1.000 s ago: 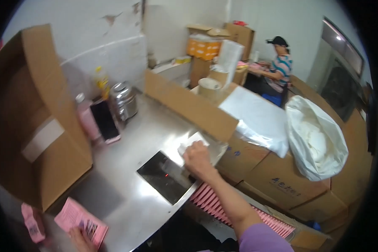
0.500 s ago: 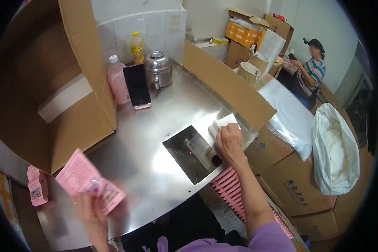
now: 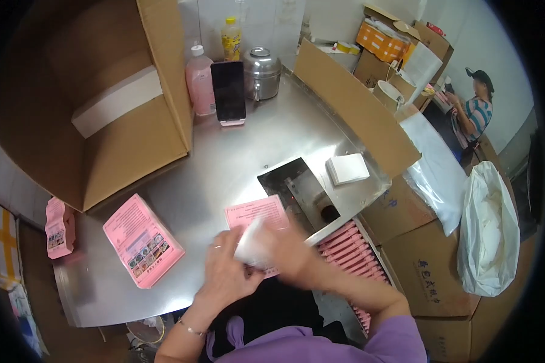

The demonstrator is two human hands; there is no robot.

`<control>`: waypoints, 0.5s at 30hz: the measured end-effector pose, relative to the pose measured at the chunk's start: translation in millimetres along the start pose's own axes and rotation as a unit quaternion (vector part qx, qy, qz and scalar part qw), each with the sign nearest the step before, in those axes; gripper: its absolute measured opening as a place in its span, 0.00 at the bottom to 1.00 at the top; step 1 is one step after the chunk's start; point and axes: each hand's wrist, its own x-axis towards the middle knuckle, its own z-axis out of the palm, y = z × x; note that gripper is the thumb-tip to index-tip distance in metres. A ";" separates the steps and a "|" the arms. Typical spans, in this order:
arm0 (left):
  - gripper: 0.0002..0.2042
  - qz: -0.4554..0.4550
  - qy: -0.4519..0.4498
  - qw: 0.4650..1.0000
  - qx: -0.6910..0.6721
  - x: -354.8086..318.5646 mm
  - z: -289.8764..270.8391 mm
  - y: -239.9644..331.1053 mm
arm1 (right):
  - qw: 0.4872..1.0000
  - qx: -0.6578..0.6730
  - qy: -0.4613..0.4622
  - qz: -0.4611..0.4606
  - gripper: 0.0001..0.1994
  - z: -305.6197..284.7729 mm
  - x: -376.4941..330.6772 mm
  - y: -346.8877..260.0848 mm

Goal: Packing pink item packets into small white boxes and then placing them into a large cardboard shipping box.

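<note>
In front of me, at the table's near edge, a pink printed paper packet [image 3: 257, 210] lies under both hands. My left hand [image 3: 221, 269] grips its lower left side, thumb along the bottom edge. Over the packet is a small wad of folded white tissues [image 3: 250, 243], smeared by motion, with my right hand [image 3: 293, 254] closed on it. The right fingertips are blurred. To the left lies a stack of pink packets [image 3: 142, 242]. A stack of white folded tissues [image 3: 347, 169] rests right of the rectangular opening [image 3: 303, 190] in the metal table [image 3: 218, 163].
An open cardboard box [image 3: 133, 130] stands at the left. Behind are a phone [image 3: 228, 91] on a stand, bottles [image 3: 200, 85] and a steel pot [image 3: 263, 75]. Pink packets fill a box [image 3: 354, 254] below the right edge. Far right sits a person [image 3: 478, 112] holding a phone.
My left hand has brought a pink packet from the left stack to the middle. My right hand has come left from the tissue stack with white tissues. The whole view has shifted.
</note>
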 end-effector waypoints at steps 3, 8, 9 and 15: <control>0.38 -0.099 -0.033 0.986 0.132 -14.3 -13.1 1.2 | 0.993 -0.066 0.030 -0.091 0.22 29.2 -17.1 -27.7; 0.44 -0.132 0.058 0.981 0.128 6.5 19.8 13.9 | 0.959 -0.186 -0.187 0.099 0.17 22.3 67.2 -6.7; 0.42 -0.138 0.068 0.974 0.169 7.3 15.0 8.6 | 0.959 -0.189 -0.188 0.096 0.17 25.4 62.4 -6.7; 0.35 -0.151 -0.033 0.962 0.226 -4.1 -1.6 10.4 | 0.914 -0.282 0.202 0.213 0.16 -36.1 16.7 85.3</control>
